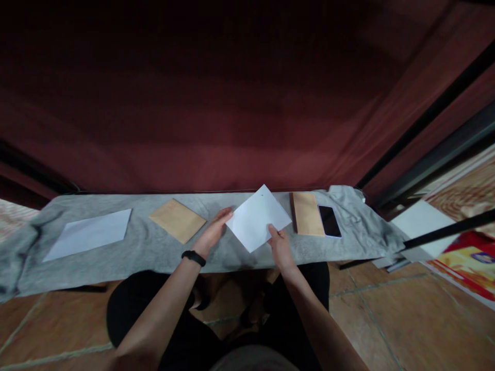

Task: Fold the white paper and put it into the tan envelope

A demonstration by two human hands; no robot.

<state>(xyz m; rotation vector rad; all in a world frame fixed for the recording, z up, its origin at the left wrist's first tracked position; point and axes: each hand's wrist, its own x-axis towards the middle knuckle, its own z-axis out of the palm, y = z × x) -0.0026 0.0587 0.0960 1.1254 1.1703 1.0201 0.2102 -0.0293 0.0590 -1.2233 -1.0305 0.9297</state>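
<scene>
Paper [253, 219] diag., corner fwd

No wording, brand or number can be read anywhere. The flat brown envelope [178, 222] on the counter [143, 242] carries faint reddish marks [170, 205] near its far corner — too blurred to make out. On the held white paper [253, 221], a tiny dark mark [262, 195] sits near the far corner, too small to identify. The red-and-yellow packaging [460, 262] at the right shows a dark blue emblem [482, 256] — illegible.
</scene>
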